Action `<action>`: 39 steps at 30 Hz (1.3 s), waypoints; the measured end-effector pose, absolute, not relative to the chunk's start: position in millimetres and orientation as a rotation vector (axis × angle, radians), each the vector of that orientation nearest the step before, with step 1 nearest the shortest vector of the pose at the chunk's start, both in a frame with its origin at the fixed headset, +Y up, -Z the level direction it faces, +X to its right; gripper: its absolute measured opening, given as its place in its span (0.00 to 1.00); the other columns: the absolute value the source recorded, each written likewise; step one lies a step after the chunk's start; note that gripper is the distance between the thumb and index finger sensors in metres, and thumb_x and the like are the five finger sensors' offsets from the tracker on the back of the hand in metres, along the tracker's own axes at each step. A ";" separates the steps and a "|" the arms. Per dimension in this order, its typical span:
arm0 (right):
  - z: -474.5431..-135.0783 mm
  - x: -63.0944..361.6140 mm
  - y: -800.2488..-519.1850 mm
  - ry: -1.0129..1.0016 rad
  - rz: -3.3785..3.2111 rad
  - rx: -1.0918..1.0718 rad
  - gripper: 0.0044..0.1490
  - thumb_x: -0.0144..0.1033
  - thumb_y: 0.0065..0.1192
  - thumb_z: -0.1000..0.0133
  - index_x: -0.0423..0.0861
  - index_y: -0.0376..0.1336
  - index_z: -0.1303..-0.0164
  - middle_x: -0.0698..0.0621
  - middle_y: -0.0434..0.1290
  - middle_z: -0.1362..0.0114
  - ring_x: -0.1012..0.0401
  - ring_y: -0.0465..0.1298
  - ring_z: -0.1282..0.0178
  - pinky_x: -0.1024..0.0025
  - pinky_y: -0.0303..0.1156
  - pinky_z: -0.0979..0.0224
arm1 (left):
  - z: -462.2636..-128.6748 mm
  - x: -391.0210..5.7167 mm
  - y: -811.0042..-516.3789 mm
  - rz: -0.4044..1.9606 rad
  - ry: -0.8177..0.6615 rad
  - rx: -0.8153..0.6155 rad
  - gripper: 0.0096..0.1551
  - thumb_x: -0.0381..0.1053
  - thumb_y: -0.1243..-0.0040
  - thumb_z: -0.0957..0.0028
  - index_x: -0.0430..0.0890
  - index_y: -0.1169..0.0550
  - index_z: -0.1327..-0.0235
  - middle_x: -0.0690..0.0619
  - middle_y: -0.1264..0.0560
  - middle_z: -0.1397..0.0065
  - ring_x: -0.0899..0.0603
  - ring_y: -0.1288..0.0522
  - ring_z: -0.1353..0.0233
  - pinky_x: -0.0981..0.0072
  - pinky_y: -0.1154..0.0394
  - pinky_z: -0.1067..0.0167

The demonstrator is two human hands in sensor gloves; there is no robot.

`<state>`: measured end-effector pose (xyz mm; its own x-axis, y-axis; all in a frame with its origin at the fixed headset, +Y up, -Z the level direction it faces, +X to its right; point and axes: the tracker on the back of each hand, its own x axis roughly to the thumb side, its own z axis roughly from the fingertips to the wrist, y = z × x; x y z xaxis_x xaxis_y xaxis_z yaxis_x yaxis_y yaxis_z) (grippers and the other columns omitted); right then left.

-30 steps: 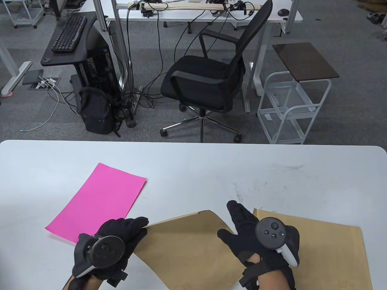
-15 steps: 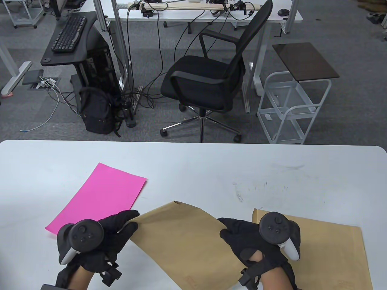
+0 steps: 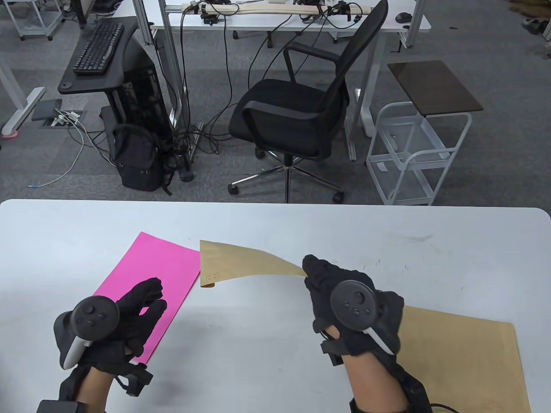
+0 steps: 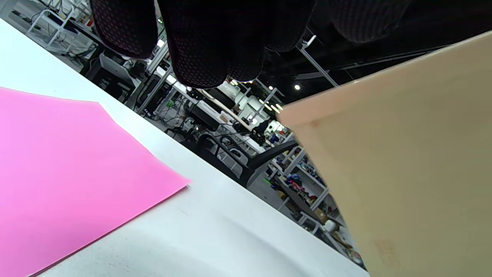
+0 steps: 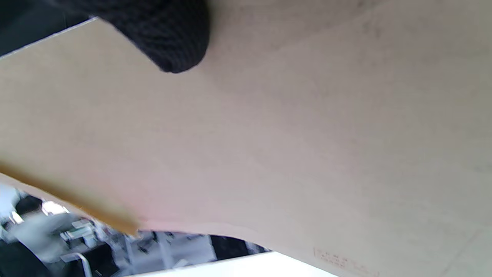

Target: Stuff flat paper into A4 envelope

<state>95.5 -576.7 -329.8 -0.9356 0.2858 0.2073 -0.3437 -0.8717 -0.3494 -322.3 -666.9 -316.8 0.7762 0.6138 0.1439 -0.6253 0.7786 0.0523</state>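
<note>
A pink sheet of paper (image 3: 142,275) lies flat on the white table (image 3: 267,223) at the left. My left hand (image 3: 153,294) is open with its fingers spread over the sheet's near right part, and holds nothing. In the left wrist view its fingers (image 4: 196,42) hang above the pink sheet (image 4: 69,173). My right hand (image 3: 308,270) grips one end of a brown A4 envelope (image 3: 241,262) and holds it lifted, curved, its free end near the pink sheet's far corner. In the right wrist view a fingertip (image 5: 169,34) presses on the envelope (image 5: 307,134).
A second brown envelope (image 3: 460,352) lies flat on the table at the near right, partly under my right wrist. Beyond the table's far edge stand a black office chair (image 3: 292,112) and a white trolley (image 3: 417,155).
My left hand let go of the envelope and moved left over the pink sheet. My right hand lifted the envelope off the table and swung it away from me, toward the pink sheet.
</note>
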 end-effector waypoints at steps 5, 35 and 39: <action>-368.6 75.1 -615.0 -0.520 2.946 0.169 0.26 0.49 0.71 0.48 0.61 0.71 0.38 0.59 0.78 0.40 0.58 0.85 0.43 0.51 0.77 0.37 | -318.8 -324.3 -666.5 0.687 -0.129 0.080 0.38 0.66 0.44 0.52 0.53 0.28 0.27 0.55 0.24 0.27 0.41 0.18 0.29 0.41 0.24 0.29; -399.5 96.1 -711.1 0.428 2.946 0.115 0.43 0.59 0.62 0.45 0.63 0.50 0.20 0.56 0.51 0.18 0.51 0.59 0.16 0.36 0.59 0.24 | -323.3 -318.0 -680.3 0.694 -0.158 0.008 0.39 0.65 0.44 0.51 0.53 0.30 0.26 0.55 0.25 0.25 0.41 0.20 0.27 0.39 0.26 0.28; -368.1 132.9 -704.3 0.396 2.972 -0.043 0.47 0.63 0.64 0.46 0.61 0.51 0.19 0.55 0.53 0.18 0.49 0.62 0.18 0.36 0.62 0.26 | -322.1 -313.8 -679.5 0.674 -0.166 0.007 0.39 0.66 0.44 0.51 0.53 0.30 0.26 0.55 0.25 0.25 0.41 0.20 0.27 0.39 0.26 0.28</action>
<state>132.9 -704.3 -368.1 -0.9893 0.1378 -0.0470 -0.1453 -0.9551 0.2583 -313.8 -679.5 -322.1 0.7688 0.6203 0.1555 -0.6214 0.7821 -0.0474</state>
